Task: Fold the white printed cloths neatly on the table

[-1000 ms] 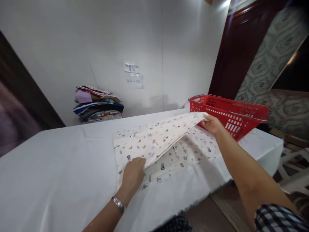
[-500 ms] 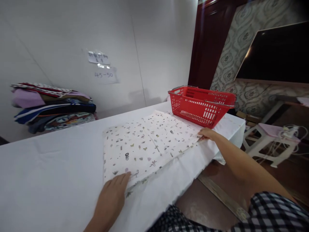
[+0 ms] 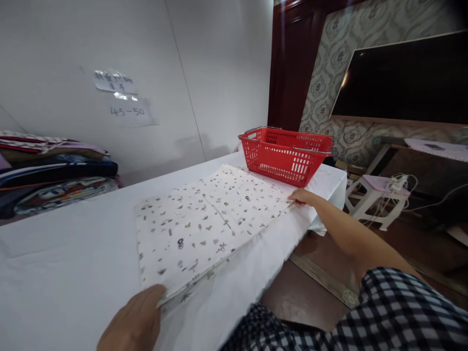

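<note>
Both hands on a folded printed cloth (image 3: 208, 224)

Left hand (image 3: 133, 324) and right hand (image 3: 303, 196) lie flat, fingers released, on the cloth's near corners, just before the red basket (image 3: 285, 156).

Home living room, wall-mounted television (image 3: 402, 78), patterned wallpaper (image 3: 325, 73), wooden door (image 3: 288, 63)
</note>
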Demonstrator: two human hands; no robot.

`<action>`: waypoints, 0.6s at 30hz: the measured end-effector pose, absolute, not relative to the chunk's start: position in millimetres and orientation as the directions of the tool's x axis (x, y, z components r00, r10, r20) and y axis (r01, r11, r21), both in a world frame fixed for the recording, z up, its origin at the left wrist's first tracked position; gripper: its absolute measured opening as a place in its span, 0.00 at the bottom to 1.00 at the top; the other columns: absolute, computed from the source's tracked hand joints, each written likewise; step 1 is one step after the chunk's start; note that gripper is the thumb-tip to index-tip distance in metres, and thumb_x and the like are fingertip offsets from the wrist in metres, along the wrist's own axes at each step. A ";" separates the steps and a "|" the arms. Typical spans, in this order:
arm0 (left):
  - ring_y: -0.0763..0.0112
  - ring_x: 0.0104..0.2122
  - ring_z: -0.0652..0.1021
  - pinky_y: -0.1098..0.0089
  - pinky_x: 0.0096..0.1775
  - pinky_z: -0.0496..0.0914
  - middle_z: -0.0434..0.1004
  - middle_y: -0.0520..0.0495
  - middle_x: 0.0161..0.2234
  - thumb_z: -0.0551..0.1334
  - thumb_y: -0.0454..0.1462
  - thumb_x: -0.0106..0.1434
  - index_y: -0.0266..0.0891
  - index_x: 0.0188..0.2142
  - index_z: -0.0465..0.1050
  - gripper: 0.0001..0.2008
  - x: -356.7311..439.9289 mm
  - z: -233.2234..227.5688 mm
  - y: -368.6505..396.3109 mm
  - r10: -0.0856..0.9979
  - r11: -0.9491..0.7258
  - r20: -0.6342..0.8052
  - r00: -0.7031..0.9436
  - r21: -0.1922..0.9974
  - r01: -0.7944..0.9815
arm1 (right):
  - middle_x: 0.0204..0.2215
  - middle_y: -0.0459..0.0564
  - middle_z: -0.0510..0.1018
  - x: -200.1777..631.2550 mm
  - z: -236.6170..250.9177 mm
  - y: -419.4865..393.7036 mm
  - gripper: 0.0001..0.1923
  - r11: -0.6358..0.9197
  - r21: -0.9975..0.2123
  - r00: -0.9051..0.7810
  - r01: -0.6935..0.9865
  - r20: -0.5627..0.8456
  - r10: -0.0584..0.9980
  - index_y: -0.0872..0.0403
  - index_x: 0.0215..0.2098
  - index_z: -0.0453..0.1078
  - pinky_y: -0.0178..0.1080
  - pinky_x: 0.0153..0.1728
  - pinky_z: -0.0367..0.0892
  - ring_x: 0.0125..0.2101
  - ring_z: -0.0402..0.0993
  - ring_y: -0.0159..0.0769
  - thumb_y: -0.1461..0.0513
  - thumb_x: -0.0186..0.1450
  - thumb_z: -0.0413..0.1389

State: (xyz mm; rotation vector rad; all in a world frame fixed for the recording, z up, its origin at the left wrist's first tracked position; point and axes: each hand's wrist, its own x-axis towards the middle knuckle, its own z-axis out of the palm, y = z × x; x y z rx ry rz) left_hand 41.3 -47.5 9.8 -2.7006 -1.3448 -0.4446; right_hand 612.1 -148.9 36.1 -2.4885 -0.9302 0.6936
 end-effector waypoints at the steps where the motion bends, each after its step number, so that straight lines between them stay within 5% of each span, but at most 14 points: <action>1: 0.62 0.45 0.76 0.62 0.48 0.69 0.78 0.58 0.43 0.44 0.41 0.56 0.59 0.37 0.74 0.21 41.8 10.9 -48.0 0.777 -0.595 0.287 0.560 0.044 0.803 | 0.09 0.46 0.65 611.6 36.7 -148.3 0.18 -0.709 -0.477 0.661 0.519 -0.302 0.687 0.56 0.14 0.65 0.33 0.19 0.56 0.14 0.60 0.29 0.56 0.58 0.57; 9: 0.62 0.48 0.74 0.64 0.52 0.67 0.77 0.59 0.45 0.47 0.38 0.52 0.57 0.37 0.75 0.20 40.2 0.6 -49.4 0.789 -0.600 0.191 0.584 0.038 0.799 | 0.16 0.55 0.72 612.8 33.8 -144.9 0.17 -0.748 -0.245 0.715 0.617 -0.223 0.663 0.57 0.18 0.70 0.37 0.33 0.64 0.33 0.73 0.45 0.53 0.55 0.61; 14: 0.61 0.50 0.73 0.63 0.52 0.67 0.77 0.52 0.47 0.47 0.38 0.56 0.52 0.41 0.76 0.21 35.4 -4.2 -49.4 0.736 -0.661 0.212 0.643 0.025 0.750 | 0.26 0.58 0.77 614.1 31.8 -142.9 0.15 -0.766 -0.251 0.748 0.591 -0.184 0.637 0.58 0.23 0.71 0.36 0.36 0.64 0.40 0.73 0.46 0.53 0.52 0.63; 18: 0.60 0.48 0.74 0.63 0.49 0.68 0.76 0.49 0.47 0.47 0.40 0.60 0.47 0.46 0.75 0.21 35.2 5.6 -47.8 0.693 -0.705 0.215 0.688 0.006 0.709 | 0.22 0.56 0.75 611.0 30.2 -142.9 0.13 -0.783 -0.328 0.784 0.529 -0.165 0.599 0.58 0.21 0.70 0.35 0.32 0.65 0.36 0.74 0.45 0.57 0.51 0.64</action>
